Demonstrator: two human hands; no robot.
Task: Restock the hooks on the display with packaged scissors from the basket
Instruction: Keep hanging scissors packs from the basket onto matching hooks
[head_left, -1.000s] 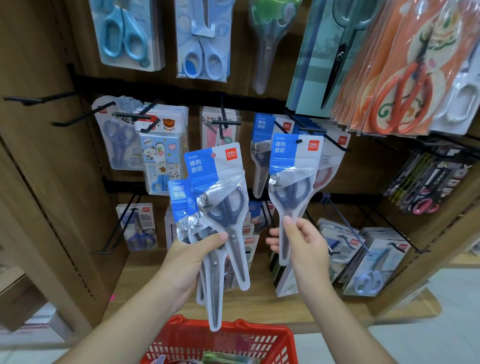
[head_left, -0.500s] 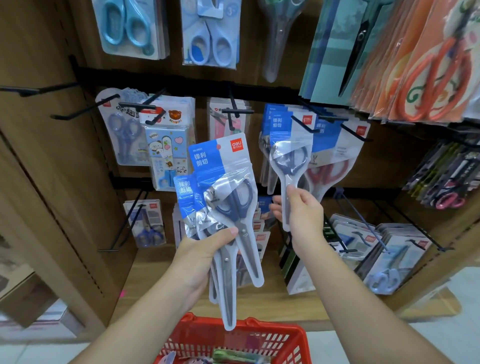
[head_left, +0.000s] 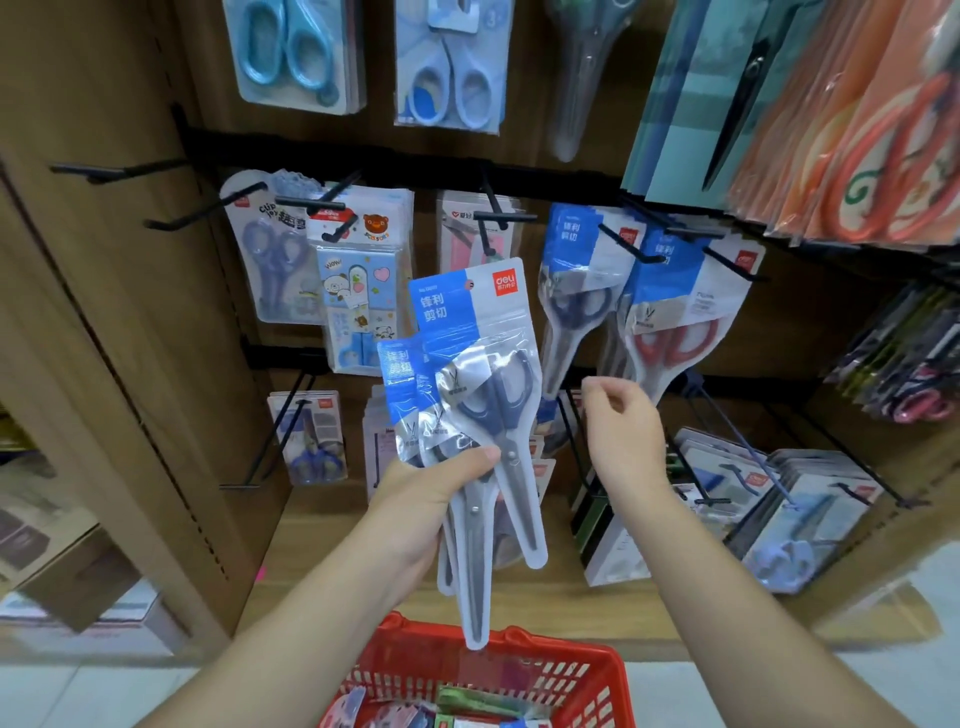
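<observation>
The left hand (head_left: 431, 499) grips a fan of packaged scissors (head_left: 478, 364), thumb clamped across the front pack, their tips pointing down over the red basket (head_left: 561, 653). The right hand (head_left: 623, 431) holds nothing, with its fingers loosely curled. It hovers just below a blue-handled pack (head_left: 576, 306) that hangs from a black hook (head_left: 623, 245) on the display. A red-handled pack (head_left: 680, 338) hangs just to the right of it.
</observation>
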